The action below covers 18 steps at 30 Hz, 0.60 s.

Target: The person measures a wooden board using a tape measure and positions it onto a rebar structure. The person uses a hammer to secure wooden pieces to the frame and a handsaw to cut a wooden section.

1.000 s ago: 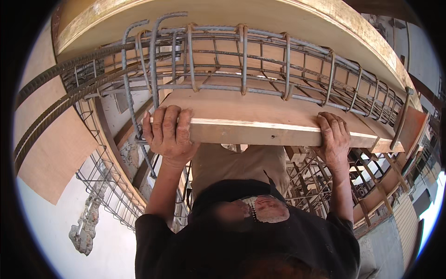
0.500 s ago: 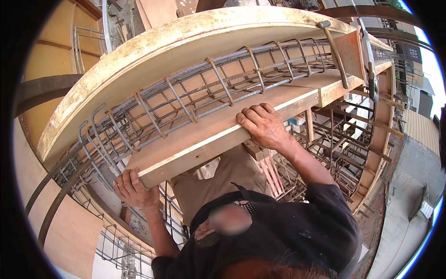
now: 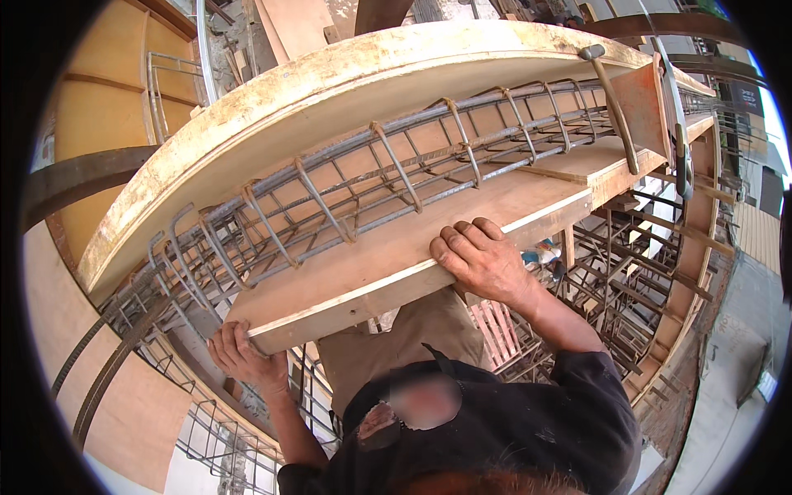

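Note:
A long plywood panel point(image 3: 396, 257) with a wooden batten along its near edge lies in front of me, beside a steel rebar cage point(image 3: 375, 177). My left hand point(image 3: 247, 359) grips the panel's left end corner, fingers curled over the edge. Farther right, my right hand point(image 3: 487, 260) is closed over the near edge, fingers on top; its thumb is hidden. The panel's right end lies against a neighbouring wooden ledge point(image 3: 623, 183), with a small step between their near edges.
A curved formwork wall point(image 3: 346, 70) runs behind the cage. A hammer point(image 3: 615, 107) leans at the right, near an orange-red plate point(image 3: 639, 107) and a long metal tool point(image 3: 681, 157). Thick rebars point(image 3: 115, 363) bend at the left. Timber and bar framework point(image 3: 635, 280) lies below right.
The panel has shifted slightly toward me, its right end now standing out from the neighbouring ledge. Both hands keep their grip and move with it. The whole view has shifted a little.

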{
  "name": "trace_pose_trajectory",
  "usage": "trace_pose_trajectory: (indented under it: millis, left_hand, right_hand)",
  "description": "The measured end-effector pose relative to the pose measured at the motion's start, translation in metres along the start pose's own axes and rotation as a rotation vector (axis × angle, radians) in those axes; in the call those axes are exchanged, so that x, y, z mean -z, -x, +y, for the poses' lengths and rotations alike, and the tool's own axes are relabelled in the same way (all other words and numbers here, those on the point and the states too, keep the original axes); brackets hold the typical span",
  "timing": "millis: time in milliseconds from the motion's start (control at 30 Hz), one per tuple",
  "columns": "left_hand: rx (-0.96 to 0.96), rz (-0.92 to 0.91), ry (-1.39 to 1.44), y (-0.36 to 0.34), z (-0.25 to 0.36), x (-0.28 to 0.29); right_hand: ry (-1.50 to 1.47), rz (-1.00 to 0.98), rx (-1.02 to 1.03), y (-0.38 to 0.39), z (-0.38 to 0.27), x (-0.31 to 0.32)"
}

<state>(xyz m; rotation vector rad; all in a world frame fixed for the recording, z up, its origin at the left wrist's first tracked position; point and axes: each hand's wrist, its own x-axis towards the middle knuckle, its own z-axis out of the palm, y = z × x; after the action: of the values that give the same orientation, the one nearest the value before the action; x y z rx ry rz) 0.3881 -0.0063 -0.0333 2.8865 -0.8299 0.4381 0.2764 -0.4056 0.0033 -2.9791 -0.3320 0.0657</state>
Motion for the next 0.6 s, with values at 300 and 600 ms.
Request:
trace_pose_trajectory:
  millis: [300,600]
  left_hand:
    - [0.017,0.002,-0.009,-0.004,0.002,-0.003]
    - [0.077,0.013,-0.004,-0.002,0.000,-0.001]
  right_hand:
    - [0.003,-0.009,0.012,-0.006,0.008,-0.002]
    - [-0.001,0.016,-0.020,-0.008,-0.002,-0.003]
